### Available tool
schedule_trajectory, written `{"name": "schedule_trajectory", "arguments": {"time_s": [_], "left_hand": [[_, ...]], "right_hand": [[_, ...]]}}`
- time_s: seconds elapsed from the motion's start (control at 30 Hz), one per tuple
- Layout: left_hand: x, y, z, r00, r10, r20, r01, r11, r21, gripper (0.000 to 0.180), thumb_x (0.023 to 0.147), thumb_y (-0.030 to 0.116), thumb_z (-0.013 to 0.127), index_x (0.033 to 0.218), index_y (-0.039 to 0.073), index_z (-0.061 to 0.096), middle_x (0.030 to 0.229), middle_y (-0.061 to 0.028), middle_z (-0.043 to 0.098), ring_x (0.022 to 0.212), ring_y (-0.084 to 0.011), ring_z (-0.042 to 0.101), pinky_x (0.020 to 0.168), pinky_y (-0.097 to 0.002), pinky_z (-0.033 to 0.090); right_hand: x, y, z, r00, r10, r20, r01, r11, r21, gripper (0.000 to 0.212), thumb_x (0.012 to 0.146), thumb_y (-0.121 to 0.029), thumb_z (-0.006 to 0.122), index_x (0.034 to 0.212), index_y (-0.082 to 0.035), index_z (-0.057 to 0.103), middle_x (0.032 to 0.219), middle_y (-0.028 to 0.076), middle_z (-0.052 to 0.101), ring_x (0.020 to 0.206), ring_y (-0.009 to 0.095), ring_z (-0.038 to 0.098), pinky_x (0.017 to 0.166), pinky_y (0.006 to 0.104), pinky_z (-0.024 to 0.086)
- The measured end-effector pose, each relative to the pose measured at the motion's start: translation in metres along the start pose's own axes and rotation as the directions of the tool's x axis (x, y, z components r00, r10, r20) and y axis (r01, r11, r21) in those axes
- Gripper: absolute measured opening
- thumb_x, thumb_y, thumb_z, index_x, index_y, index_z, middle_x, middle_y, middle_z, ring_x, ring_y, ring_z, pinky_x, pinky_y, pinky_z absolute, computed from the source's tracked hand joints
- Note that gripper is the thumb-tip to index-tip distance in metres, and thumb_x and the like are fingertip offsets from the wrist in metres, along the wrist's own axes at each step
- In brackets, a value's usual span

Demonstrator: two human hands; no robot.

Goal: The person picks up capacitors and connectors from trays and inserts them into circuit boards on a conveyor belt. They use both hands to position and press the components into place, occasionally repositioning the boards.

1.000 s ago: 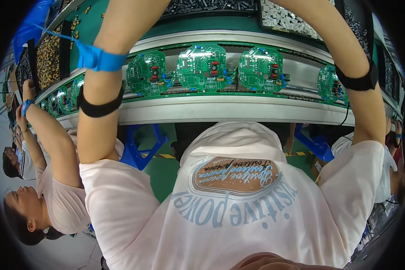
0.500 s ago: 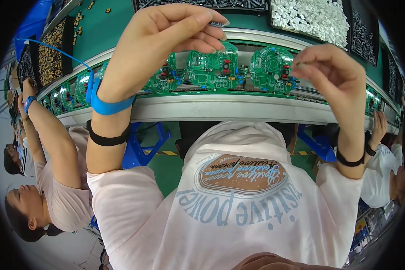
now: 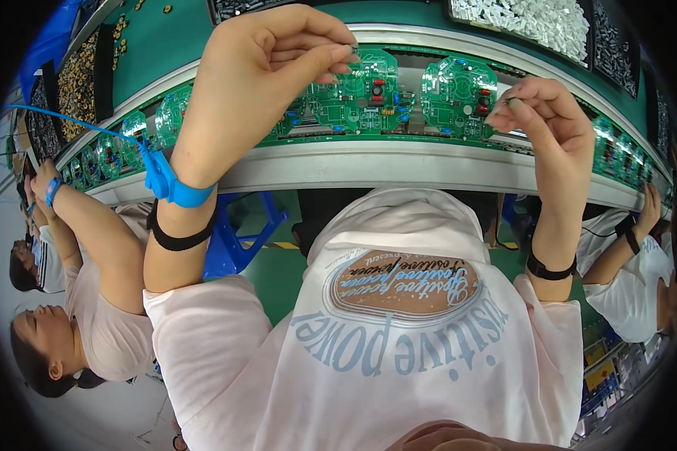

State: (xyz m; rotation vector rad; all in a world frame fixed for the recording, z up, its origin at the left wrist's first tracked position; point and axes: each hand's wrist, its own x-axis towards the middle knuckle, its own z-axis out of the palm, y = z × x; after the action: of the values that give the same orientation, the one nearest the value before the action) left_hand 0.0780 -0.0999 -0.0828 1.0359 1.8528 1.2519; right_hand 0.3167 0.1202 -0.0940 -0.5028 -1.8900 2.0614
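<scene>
My left hand [image 3: 259,79] is raised over the row of green circuit boards, thumb and forefinger pinched together. A small dark cylindrical component is between those fingertips, almost wholly hidden now. Below and beside the fingers lies a rounded green circuit board [image 3: 365,94] with red, black and blue parts. My right hand [image 3: 553,120] is closed in a pinch at the right edge of another circuit board [image 3: 459,86]; a tiny dark spot shows at the fingertips, too small to name. A blue wrist strap [image 3: 184,194] with a cord circles my left wrist.
A silver rail [image 3: 399,165] runs along the near side of the boards. Beyond stand a tray of white parts [image 3: 523,26], a tray of dark parts [image 3: 617,56] and a bin of yellowish parts [image 3: 79,83]. Co-workers' arms [image 3: 90,218] reach in at both sides.
My left hand has shifted slightly left, and its dark component is now mostly hidden. My right hand has moved a little left, still pinched. The view has shifted slightly.
</scene>
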Motion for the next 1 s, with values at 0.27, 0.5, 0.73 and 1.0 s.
{"name": "schedule_trajectory", "arguments": {"time_s": [0.27, 0.5, 0.73, 1.0], "left_hand": [[0.003, 0.015, 0.011, 0.972, 0.235, -0.003, -0.195, 0.812, 0.55, 0.009, 0.091, 0.001, 0.073, 0.1, -0.001, 0.074, 0.098, -0.009, 0.074, 0.092, -0.0204, 0.07, 0.081, -0.0322, 0.055], [0.021, 0.009, 0.008, 0.96, 0.252, 0.123, -0.275, 0.755, 0.595, 0.011, 0.083, -0.002, 0.075, 0.093, 0.001, 0.072, 0.095, -0.0121, 0.071, 0.093, -0.0338, 0.065, 0.081, -0.039, 0.054], [0.02, 0.019, 0.004, 0.948, 0.29, 0.128, -0.315, 0.823, 0.473, 0.011, 0.082, -0.003, 0.075, 0.092, 0.0, 0.072, 0.095, -0.0124, 0.071, 0.092, -0.0316, 0.066, 0.082, -0.0385, 0.054], [0.018, 0.017, 0.001, 0.971, 0.208, 0.113, -0.235, 0.778, 0.583, 0.011, 0.081, -0.004, 0.076, 0.091, 0.0, 0.073, 0.094, -0.0118, 0.072, 0.092, -0.0295, 0.067, 0.082, -0.037, 0.054]], "right_hand": [[-0.011, 0.005, -0.006, 0.997, -0.06, -0.05, 0.059, 0.998, -0.024, 0.018, 0.099, 0.004, 0.062, 0.116, 0.007, 0.064, 0.101, 0.015, 0.075, 0.091, 0.02, 0.075, 0.081, 0.0286, 0.059], [-0.016, 0.008, -0.014, 0.994, -0.068, -0.086, 0.065, 0.997, -0.037, 0.018, 0.1, 0.002, 0.063, 0.117, 0.007, 0.065, 0.102, 0.015, 0.075, 0.092, 0.022, 0.075, 0.082, 0.0295, 0.059], [-0.017, 0.01, -0.018, 0.99, -0.077, -0.114, 0.069, 0.995, -0.069, 0.02, 0.1, 0.0, 0.064, 0.119, 0.006, 0.065, 0.103, 0.015, 0.075, 0.094, 0.023, 0.076, 0.084, 0.0302, 0.059], [-0.016, 0.014, -0.02, 0.995, -0.079, -0.057, 0.076, 0.996, -0.041, 0.021, 0.101, -0.002, 0.063, 0.121, 0.006, 0.065, 0.106, 0.015, 0.075, 0.095, 0.024, 0.076, 0.085, 0.0319, 0.059]]}}
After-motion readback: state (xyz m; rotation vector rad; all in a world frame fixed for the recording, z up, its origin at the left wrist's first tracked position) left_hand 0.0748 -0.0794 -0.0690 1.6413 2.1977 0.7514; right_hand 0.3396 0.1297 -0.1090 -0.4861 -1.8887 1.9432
